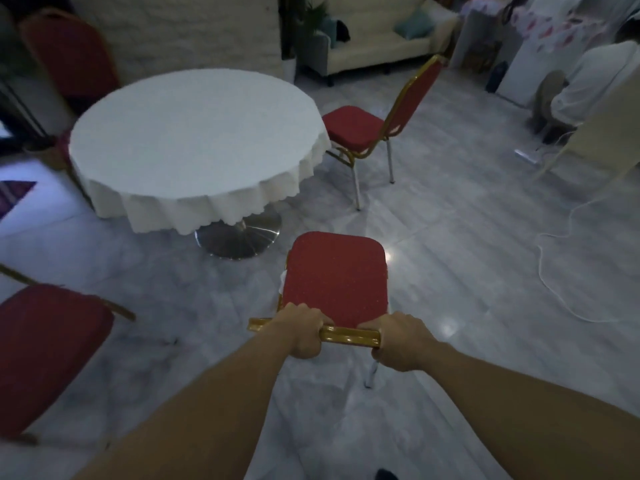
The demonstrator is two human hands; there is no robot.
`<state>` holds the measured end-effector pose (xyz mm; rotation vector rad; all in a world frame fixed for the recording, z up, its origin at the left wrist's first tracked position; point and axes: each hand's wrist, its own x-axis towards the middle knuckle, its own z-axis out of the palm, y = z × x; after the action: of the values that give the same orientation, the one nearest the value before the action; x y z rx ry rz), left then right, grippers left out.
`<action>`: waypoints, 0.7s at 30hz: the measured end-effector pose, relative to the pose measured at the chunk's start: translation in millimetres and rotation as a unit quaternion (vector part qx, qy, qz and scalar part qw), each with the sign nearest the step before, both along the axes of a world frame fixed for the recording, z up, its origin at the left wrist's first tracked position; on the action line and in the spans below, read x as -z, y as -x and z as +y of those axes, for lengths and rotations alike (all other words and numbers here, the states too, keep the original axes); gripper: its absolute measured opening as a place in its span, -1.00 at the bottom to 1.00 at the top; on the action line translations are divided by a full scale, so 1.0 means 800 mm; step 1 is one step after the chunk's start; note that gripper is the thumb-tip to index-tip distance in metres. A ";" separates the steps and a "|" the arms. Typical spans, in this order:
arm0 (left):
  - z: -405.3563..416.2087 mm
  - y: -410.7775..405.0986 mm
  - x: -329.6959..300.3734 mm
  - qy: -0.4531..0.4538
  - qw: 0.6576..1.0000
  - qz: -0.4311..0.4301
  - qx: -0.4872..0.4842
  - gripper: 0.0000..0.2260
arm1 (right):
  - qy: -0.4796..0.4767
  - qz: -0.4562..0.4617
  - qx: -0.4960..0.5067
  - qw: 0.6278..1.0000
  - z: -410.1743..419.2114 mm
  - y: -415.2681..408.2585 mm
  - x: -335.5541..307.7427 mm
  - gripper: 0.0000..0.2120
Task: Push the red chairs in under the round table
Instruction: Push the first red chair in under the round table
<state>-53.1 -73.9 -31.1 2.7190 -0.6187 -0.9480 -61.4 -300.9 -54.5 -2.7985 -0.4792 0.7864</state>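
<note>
A red chair [336, 275] with a gold frame stands right below me, its seat pointing toward the round table [194, 133], which wears a white cloth over a chrome foot. My left hand [300, 336] and my right hand [398, 342] both grip the gold top rail of this chair's back. The chair is a short way from the table's near right edge, not under it. A second red chair [353, 128] stands at the table's right side, its seat close to the cloth. A third red chair [48, 351] is at the lower left. A fourth red chair [67, 53] stands behind the table at the far left.
A cream sofa [381, 46] and a potted plant [311, 15] line the back wall. A seated person in white [595, 84] is at the far right. A white cable [554, 271] trails over the grey marble floor on the right.
</note>
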 end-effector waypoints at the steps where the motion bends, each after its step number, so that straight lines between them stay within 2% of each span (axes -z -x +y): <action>1: -0.008 0.006 0.001 0.002 1.000 -0.004 -0.019 -0.68 | 0.000 -0.004 -0.023 1.000 -0.009 -0.004 0.000 -0.74; 7: -0.047 0.038 0.010 0.008 0.992 -0.032 -0.123 -0.58 | -0.002 -0.012 -0.121 0.993 -0.045 -0.035 -0.009 -0.64; 14: -0.083 0.050 0.013 0.012 0.977 -0.032 -0.213 -0.66 | 0.019 -0.025 -0.217 0.976 -0.062 -0.083 -0.017 -0.58; 21: -0.061 0.008 0.027 0.039 0.957 0.038 -0.286 -0.38 | 0.016 -0.054 -0.245 0.968 -0.044 -0.140 -0.012 -0.66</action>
<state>-59.8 -123.1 -52.5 2.5398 0.1481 -0.8402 50.8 -336.2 -45.2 -2.7891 -1.2182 0.7287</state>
